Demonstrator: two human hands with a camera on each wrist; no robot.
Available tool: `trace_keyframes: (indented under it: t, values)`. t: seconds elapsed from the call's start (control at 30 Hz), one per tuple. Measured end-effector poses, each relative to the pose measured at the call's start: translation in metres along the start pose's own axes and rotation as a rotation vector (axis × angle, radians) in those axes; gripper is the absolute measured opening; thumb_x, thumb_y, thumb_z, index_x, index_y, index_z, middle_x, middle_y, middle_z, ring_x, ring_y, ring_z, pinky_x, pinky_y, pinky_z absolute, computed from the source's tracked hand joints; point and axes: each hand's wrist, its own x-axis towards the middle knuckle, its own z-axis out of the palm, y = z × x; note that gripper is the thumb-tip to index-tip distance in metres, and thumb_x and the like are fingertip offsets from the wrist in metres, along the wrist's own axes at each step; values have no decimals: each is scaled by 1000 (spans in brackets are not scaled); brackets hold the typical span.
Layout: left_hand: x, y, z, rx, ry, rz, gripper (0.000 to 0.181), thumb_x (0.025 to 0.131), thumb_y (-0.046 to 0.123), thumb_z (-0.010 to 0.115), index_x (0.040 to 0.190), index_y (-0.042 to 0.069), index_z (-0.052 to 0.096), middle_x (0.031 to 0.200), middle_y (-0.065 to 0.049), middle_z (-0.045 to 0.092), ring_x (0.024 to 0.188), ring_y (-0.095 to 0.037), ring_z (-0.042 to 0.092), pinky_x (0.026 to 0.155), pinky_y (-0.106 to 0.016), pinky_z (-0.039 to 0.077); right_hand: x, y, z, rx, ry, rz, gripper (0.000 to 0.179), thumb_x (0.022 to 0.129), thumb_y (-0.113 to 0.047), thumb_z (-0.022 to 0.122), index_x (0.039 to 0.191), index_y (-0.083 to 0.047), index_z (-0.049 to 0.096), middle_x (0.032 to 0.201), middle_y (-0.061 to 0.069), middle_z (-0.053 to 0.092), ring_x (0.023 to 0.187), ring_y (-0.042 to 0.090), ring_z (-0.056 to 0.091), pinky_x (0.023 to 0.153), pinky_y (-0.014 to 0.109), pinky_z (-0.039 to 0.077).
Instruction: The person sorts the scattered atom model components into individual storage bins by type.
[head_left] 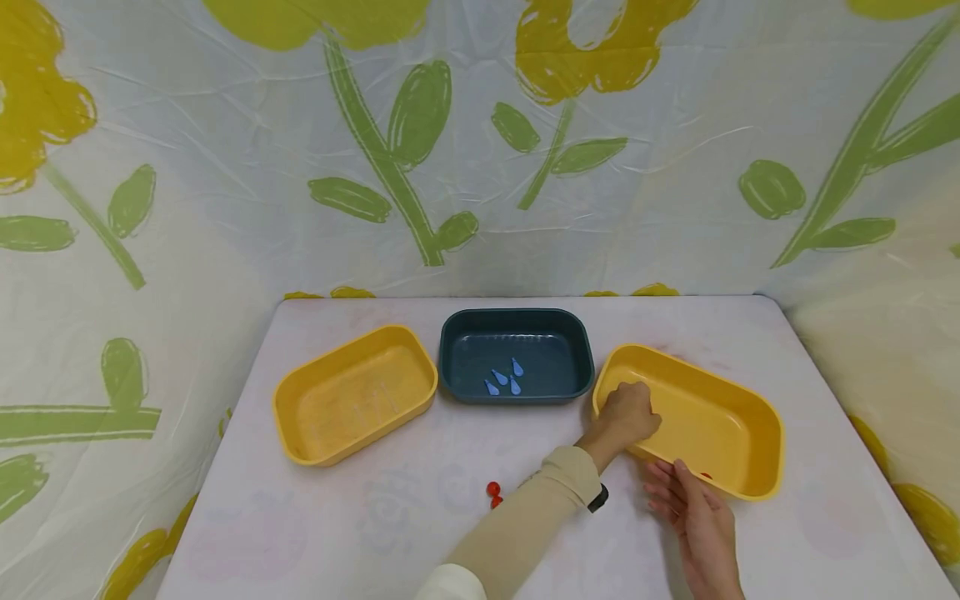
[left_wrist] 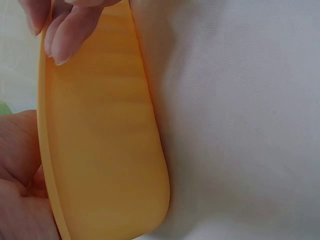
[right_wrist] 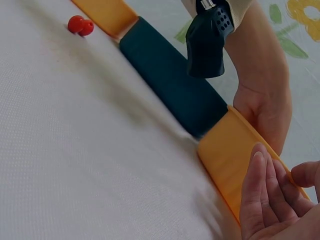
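My left hand (head_left: 632,412) reaches down into the right yellow bin (head_left: 765,425), back of the hand up; its fingertips are hidden, so whether it holds anything does not show. At the bin's near wall, my right hand (head_left: 703,521) pinches the rim, the thumb over the top and the fingers (right_wrist: 256,170) along the outside. A small bit of something red (head_left: 706,476) shows inside that bin, just past the rim. Two round red beads (head_left: 492,489) lie on the table near my left forearm, one partly covered by the sleeve in the head view.
A dark teal bin (head_left: 517,315) stands at the middle back with several small blue drop-shaped pieces (head_left: 500,377) in it. Another yellow bin (head_left: 341,457) is on the left. Flower-printed cloth (head_left: 480,167) surrounds the white table (head_left: 375,533).
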Motion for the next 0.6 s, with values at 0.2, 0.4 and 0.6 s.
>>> trace_keyframes:
  t: [0.2,0.4,0.6]
  values:
    - [0,2,2,52,7,-27,15,92,25,76,91,13,68,73,4,58,64,-10,52,57,-21,42,2,-2,2,-17,45,45,31,104,-41,58,94,-24,82,97,-6,78,80,10,73,72,25,60]
    - [2,3,2,57,-14,-65,19,93,31,77,100,15,69,81,5,62,70,-10,54,62,-22,44,1,-2,-1,3,13,35,31,106,-38,57,95,-22,82,97,-5,78,79,10,73,71,25,60]
    - [4,2,4,59,-12,-64,19,93,31,77,99,15,69,79,5,61,70,-10,54,62,-21,44,2,-2,0,-6,32,50,31,105,-40,58,93,-24,82,97,-6,78,79,10,73,71,25,60]
